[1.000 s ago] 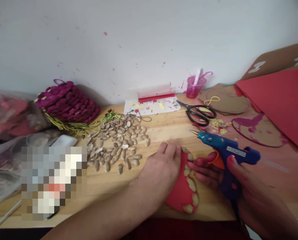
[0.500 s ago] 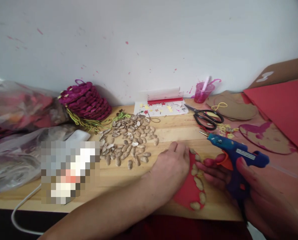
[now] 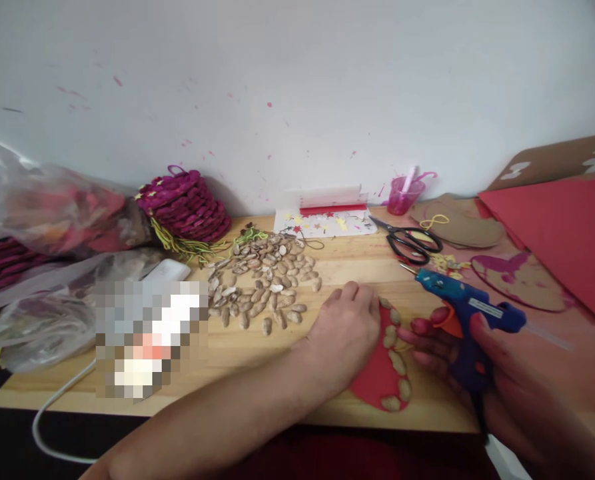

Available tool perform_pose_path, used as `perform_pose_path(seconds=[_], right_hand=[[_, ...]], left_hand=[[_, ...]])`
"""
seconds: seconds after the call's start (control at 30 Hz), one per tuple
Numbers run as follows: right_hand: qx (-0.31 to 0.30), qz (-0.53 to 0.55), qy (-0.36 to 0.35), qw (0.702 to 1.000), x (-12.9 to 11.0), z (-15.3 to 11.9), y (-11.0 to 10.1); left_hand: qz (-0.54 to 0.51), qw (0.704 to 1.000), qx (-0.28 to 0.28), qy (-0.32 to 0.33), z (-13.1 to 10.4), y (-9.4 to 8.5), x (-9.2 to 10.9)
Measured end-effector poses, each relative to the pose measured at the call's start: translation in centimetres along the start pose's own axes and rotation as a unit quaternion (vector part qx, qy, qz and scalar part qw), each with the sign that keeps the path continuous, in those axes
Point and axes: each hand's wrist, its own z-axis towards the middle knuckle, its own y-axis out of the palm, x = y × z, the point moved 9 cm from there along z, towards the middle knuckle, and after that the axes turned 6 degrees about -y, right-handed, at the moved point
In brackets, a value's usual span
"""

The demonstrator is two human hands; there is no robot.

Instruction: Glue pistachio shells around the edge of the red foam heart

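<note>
My right hand (image 3: 497, 380) is wrapped around a blue hot glue gun (image 3: 477, 313) with an orange trigger, its nozzle pointing left. A red cut-out (image 3: 377, 377) lies flat on the table, edged along its right side with peanut shells (image 3: 398, 363). On the upper left of that cut-out rests my left hand (image 3: 344, 330), fingers curled down and pressed together. Whatever is under those fingertips is hidden. Fingertips of my right hand come close to the shells at the cut-out's right edge. Beyond my left hand spreads a heap of loose peanut shells (image 3: 267, 280).
Black scissors (image 3: 411, 241), a pink cup (image 3: 404, 195) and a sheet with star shapes (image 3: 322, 225) stand toward the wall. Purple woven work (image 3: 190, 207) and plastic bags (image 3: 72, 207) occupy the left. Cardboard pieces (image 3: 462, 223) and red sheets (image 3: 567, 233) lie right.
The view has shifted slightly, so the background sits a little differently. Both hands stay nearly where they were, the left on the red cut-out and the right around the glue gun.
</note>
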Motion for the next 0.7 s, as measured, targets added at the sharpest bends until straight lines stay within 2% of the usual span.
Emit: perform_pose_path(seconds=[0.13,0.33,0.5,0.7], right_hand=[[0.004,-0.008,-0.011,1.000,-0.33,-0.17,0.18],[0.035,0.000,-0.006,0.999,-0.52,-0.40,0.09],[-0.012,-0.010,0.001,1.000,-0.39,-0.07,0.06],[-0.014,-0.005,-0.008,1.000,-0.46,-0.05,-0.20]], left_hand=[[0.001,1.000,0.029,0.003,-0.02,-0.45,0.02],[-0.006,0.999,0.041,0.010,-0.13,-0.60,0.15],[-0.003,0.999,0.037,0.014,-0.11,-0.41,0.13],[-0.009,0.999,0.035,0.017,-0.09,-0.47,0.04]])
